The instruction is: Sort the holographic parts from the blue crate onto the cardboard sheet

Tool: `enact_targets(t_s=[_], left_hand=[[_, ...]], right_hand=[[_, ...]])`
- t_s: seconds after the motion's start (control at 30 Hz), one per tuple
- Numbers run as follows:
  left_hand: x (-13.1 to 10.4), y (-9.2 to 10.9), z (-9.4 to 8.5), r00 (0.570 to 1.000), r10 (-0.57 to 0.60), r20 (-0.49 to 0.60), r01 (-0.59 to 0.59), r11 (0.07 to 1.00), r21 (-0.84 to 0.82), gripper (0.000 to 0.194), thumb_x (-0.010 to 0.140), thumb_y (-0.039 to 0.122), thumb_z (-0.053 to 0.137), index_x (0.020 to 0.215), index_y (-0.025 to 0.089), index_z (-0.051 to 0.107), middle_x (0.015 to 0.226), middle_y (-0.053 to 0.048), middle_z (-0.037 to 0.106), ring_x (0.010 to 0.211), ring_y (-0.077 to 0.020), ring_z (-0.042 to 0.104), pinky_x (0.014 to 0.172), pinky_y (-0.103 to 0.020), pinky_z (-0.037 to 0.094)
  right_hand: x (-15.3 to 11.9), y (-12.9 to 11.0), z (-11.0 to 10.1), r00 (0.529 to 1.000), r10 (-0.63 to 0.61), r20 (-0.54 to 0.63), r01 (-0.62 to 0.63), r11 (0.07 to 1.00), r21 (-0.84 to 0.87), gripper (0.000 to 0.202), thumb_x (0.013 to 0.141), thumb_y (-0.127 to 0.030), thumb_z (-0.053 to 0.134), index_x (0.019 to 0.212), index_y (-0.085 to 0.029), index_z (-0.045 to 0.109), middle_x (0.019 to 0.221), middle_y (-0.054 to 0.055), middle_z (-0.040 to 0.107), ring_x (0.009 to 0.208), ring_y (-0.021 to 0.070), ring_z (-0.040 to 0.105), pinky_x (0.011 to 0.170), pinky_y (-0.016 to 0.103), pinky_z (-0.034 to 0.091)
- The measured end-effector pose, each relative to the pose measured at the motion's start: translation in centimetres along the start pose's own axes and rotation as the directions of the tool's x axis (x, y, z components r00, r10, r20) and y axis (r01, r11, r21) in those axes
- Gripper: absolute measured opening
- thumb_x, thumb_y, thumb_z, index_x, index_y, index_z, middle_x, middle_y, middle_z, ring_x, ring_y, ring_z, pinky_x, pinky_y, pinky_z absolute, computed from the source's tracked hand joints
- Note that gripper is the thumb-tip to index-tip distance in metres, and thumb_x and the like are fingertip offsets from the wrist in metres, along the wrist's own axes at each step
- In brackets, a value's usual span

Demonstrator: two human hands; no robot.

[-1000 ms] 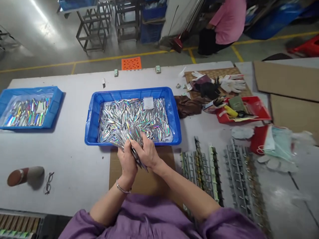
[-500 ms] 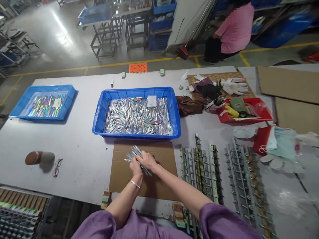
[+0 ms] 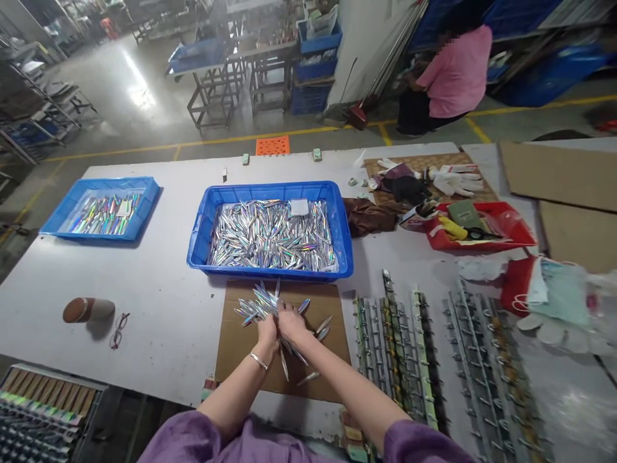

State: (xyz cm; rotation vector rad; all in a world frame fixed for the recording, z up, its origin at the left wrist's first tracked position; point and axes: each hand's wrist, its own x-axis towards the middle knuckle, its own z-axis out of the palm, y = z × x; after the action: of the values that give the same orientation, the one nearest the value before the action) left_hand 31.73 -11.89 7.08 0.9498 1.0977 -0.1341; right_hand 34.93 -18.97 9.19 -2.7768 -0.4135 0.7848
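Both hands are together over a brown cardboard sheet (image 3: 315, 379), among slim, pointed, shiny silver pieces (image 3: 255, 302). My left hand (image 3: 268, 331) is curled against the near side of the pile, its fingers partly hidden by the pieces. Beside it, my right hand (image 3: 292, 323) bends its fingers over more of them. Several pieces fan out beyond the hands, and a few lie loose on the cardboard to the right and nearer to me. Just behind the sheet stands a blue bin (image 3: 270, 276) filled with the same kind of pieces.
At the left are a second blue bin (image 3: 144, 215), a brown-lidded cup (image 3: 89, 310) and glasses (image 3: 119, 331). Metal racks with hooks (image 3: 395, 347) lie to the right. Behind them are a red tray (image 3: 511, 225) and gloves (image 3: 456, 180). A person in pink (image 3: 460, 74) sits beyond the table.
The bundle of silver pieces between my hands has come down onto the cardboard and spread apart, with some falling loose to the right. The view has tilted up slightly.
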Motion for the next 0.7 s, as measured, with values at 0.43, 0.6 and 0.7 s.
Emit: enact_targets(t_s=[0.43,0.6,0.7], left_hand=[[3.5,19.5,-4.2,0.723,0.589,0.361,-0.673,0.486,0.558,0.043,0.087,0.036,0.065,0.123,0.012,0.064,0.126,-0.016,0.069,0.116,-0.0257,0.065,0.102,-0.034,0.048],[9.3,24.7,-2.4,0.864,0.353,0.359,-0.408,0.072,0.91,0.091,0.063,0.041,0.087,0.14,0.007,0.051,0.147,-0.03,0.051,0.139,-0.0429,0.047,0.111,-0.045,0.04],[11.6,24.0,-0.8,0.895,0.252,0.368,-0.378,-0.006,0.926,0.128,0.039,0.051,0.096,0.148,0.008,0.043,0.154,-0.035,0.038,0.142,-0.0536,0.038,0.113,-0.054,0.036]], right_hand=[[5.9,8.3,-16.9,0.966,-0.1,-0.239,0.098,0.995,-0.021,0.046,0.098,-0.033,0.049,0.134,-0.005,0.051,0.133,0.028,0.056,0.13,0.0353,0.052,0.11,0.048,0.042],[10.6,11.6,-16.8,1.0,0.011,-0.027,-0.014,0.995,-0.1,0.085,0.066,-0.031,0.087,0.14,-0.01,0.05,0.139,0.027,0.055,0.13,0.0403,0.054,0.107,0.051,0.044],[11.7,11.8,-15.3,0.999,0.036,0.002,-0.036,0.991,-0.131,0.111,0.062,-0.037,0.09,0.156,-0.021,0.032,0.158,0.023,0.036,0.142,0.0434,0.039,0.109,0.06,0.04]])
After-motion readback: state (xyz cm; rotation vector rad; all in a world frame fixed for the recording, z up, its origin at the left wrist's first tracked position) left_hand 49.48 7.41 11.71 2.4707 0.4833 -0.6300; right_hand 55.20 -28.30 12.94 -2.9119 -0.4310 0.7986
